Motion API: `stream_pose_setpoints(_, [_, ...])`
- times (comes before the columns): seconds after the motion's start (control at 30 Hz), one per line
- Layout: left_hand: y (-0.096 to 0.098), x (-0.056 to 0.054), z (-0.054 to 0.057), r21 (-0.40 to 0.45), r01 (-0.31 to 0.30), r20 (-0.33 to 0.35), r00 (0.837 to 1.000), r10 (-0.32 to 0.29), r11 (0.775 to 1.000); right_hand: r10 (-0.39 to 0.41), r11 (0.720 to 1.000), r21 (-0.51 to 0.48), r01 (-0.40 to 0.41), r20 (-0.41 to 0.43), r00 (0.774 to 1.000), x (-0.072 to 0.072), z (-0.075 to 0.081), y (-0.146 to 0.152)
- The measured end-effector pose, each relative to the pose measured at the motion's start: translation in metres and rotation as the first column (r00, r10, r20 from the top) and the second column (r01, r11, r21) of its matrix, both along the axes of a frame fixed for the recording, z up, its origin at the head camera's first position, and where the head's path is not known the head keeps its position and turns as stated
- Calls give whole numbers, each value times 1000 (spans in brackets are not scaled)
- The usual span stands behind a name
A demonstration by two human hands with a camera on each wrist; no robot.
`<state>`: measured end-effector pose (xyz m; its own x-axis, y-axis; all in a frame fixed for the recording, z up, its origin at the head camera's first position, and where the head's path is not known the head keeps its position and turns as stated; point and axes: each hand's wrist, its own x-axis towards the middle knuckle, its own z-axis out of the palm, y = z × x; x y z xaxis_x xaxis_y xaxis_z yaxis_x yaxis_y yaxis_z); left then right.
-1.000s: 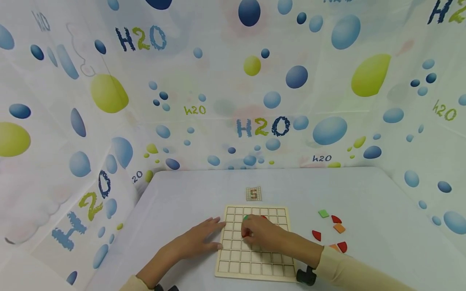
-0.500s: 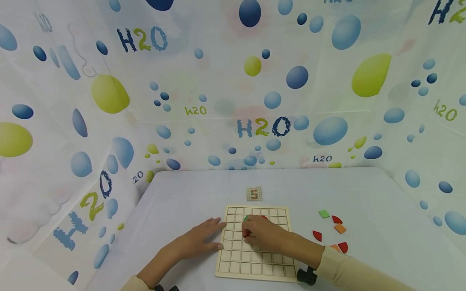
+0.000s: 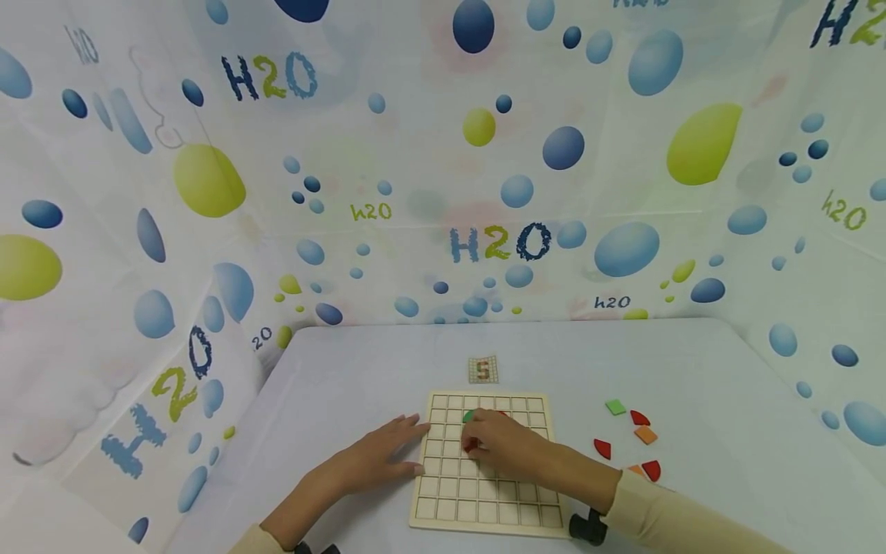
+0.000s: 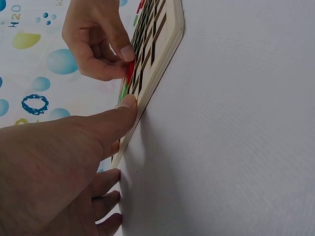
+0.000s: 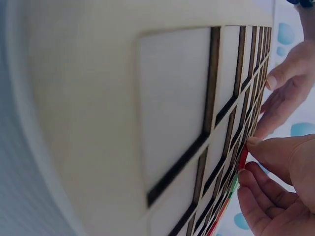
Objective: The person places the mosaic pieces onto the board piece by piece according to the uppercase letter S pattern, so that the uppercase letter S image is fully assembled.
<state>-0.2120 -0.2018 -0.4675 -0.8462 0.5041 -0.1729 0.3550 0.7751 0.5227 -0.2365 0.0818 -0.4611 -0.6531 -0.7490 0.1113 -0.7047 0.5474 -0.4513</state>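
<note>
A pale wooden grid board (image 3: 487,529) lies on the table in the head view. My right hand (image 3: 505,445) is over its upper middle, thumb and fingertips pinching a small red piece (image 5: 243,157) at the grid's surface. The same red piece (image 4: 130,73) shows between those fingertips in the left wrist view. Just beyond the fingers, a green piece (image 3: 467,416) sits in the grid, partly covered by the hand. My left hand (image 3: 377,454) lies at the board's left edge with fingers extended, thumb tip touching the rim.
Right of the board lie a light green square (image 3: 615,407), an orange square (image 3: 646,435), another orange piece (image 3: 635,469) and red quarter-circle pieces (image 3: 602,448). Behind the board is a small card (image 3: 482,369) with an S-shaped pattern. A printed curtain (image 3: 415,154) hangs behind the table.
My right hand has shifted very slightly to the right over the same part of the grid. My left hand and the loose pieces stay where they were.
</note>
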Motion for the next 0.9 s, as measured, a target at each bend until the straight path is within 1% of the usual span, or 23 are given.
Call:
stream_pose_setpoints(0.23, [0,0,0,-10,-9,1,1000,9,1000,11,1000,-8,-11,11,1000,-1,-2,0])
stream_pose_setpoints(0.47, [0,0,-2,-1,-3,1,1000,3,1000,20,1000,-1,-20,17,1000,-2,-2,1])
stream_pose_setpoints(0.7, [-2,-2,-4,-10,10,-21,1000,-10,1000,-25,1000,1,25,82,996,-2,1,3])
stream_pose_setpoints(0.9, [-2,-2,-5,-11,11,-23,1000,-11,1000,-43,999,-4,43,80,996,-2,1,4])
